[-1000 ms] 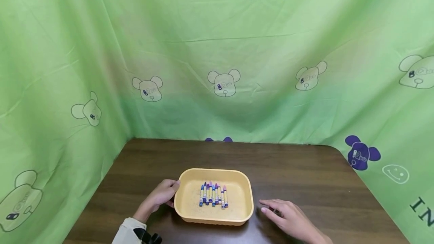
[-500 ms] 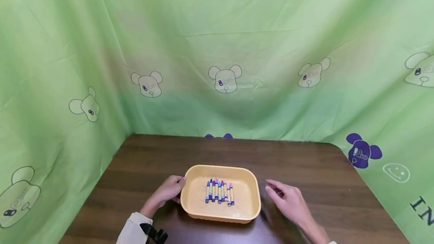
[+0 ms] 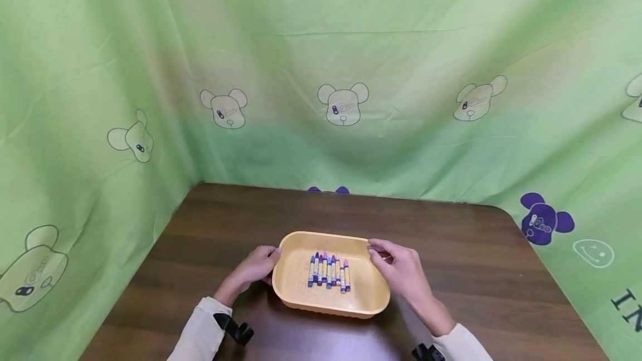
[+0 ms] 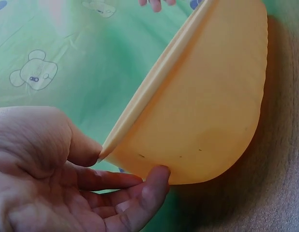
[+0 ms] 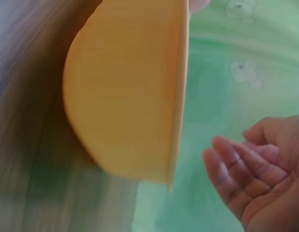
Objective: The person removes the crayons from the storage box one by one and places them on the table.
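Observation:
A pale yellow plastic tray (image 3: 301, 299) stands on the table, with a row of several crayons (image 3: 329, 272) side by side inside it. My left hand (image 3: 254, 267) grips the tray's left end. In the left wrist view the thumb of that hand (image 4: 67, 169) lies at the rim and its fingers are against the outer wall of the tray (image 4: 202, 106). My right hand (image 3: 401, 269) is over the tray's right rim in the head view. The right wrist view shows that hand (image 5: 261, 179) apart from the tray (image 5: 125, 92), fingers loosely bent, with nothing held.
The dark brown wooden table (image 3: 241, 210) reaches back to a green curtain (image 3: 281, 155) printed with bear heads. The curtain also hangs along the left and right sides. A black strap device (image 3: 234, 330) is on the left wrist, another (image 3: 427, 352) on the right.
My right hand has come forward and left, from beside the tray to above its right rim. The left hand keeps its grip on the tray. The head view has tilted slightly.

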A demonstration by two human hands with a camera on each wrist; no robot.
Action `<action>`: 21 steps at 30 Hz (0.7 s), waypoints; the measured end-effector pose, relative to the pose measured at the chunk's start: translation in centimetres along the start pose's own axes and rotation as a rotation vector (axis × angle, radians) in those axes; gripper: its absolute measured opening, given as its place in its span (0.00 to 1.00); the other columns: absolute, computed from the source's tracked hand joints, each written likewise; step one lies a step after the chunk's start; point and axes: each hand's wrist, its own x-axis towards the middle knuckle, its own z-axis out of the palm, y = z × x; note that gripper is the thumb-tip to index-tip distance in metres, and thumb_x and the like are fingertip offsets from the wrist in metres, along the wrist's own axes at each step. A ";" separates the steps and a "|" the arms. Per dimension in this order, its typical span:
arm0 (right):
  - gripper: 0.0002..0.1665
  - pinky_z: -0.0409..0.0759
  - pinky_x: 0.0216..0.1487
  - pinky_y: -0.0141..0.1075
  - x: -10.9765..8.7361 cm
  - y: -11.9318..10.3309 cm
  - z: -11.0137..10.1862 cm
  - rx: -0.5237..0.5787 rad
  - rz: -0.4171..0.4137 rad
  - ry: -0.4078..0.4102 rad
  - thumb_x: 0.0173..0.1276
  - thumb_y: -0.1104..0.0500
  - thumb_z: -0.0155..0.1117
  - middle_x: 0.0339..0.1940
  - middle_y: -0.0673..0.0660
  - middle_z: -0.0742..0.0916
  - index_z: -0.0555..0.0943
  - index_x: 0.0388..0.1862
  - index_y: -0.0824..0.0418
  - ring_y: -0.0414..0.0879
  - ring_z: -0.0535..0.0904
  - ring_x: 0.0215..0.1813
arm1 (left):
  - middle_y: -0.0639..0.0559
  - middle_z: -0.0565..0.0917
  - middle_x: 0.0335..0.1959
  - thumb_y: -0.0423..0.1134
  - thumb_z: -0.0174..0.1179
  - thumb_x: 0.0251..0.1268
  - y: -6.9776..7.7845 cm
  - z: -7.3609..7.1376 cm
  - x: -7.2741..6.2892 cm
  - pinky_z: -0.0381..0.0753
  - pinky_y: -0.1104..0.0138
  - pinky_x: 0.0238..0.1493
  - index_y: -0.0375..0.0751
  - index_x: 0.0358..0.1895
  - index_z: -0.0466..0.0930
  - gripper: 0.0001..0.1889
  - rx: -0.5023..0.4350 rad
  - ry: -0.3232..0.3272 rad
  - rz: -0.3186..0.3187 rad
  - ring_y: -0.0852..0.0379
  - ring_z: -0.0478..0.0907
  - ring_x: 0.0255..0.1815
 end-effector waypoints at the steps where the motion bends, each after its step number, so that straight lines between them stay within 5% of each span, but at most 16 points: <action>1: 0.11 0.85 0.34 0.24 0.1 -0.3 0.3 -0.003 0.027 -0.019 0.59 0.73 0.70 0.30 0.55 0.91 0.89 0.41 0.68 0.36 0.86 0.32 | 0.40 0.82 0.30 0.40 0.42 0.83 0.0 0.0 0.0 0.83 0.68 0.24 0.25 0.47 0.78 0.20 -0.003 0.000 0.000 0.57 0.78 0.23; 10: 0.13 0.88 0.45 0.41 0.9 -1.4 2.8 -0.103 0.255 -0.264 0.62 0.68 0.67 0.33 0.54 0.92 0.88 0.46 0.68 0.47 0.89 0.38 | 0.45 0.79 0.27 0.37 0.42 0.83 0.3 -0.4 -0.1 0.80 0.71 0.26 0.22 0.46 0.78 0.19 -0.022 -0.008 0.028 0.58 0.77 0.24; 16: 0.13 0.87 0.45 0.46 1.0 -1.4 4.0 -0.138 0.296 -0.328 0.60 0.70 0.68 0.32 0.57 0.91 0.87 0.45 0.70 0.51 0.88 0.38 | 0.44 0.78 0.28 0.34 0.43 0.82 0.5 -0.6 -0.4 0.82 0.68 0.30 0.22 0.47 0.77 0.16 -0.006 -0.016 0.066 0.57 0.77 0.26; 21: 0.13 0.86 0.38 0.40 0.5 -1.1 4.9 -0.137 0.333 -0.376 0.58 0.72 0.68 0.29 0.57 0.90 0.86 0.43 0.72 0.46 0.85 0.33 | 0.40 0.80 0.30 0.33 0.43 0.81 0.3 -0.3 -0.6 0.83 0.66 0.30 0.22 0.47 0.77 0.15 0.004 -0.024 0.081 0.57 0.77 0.26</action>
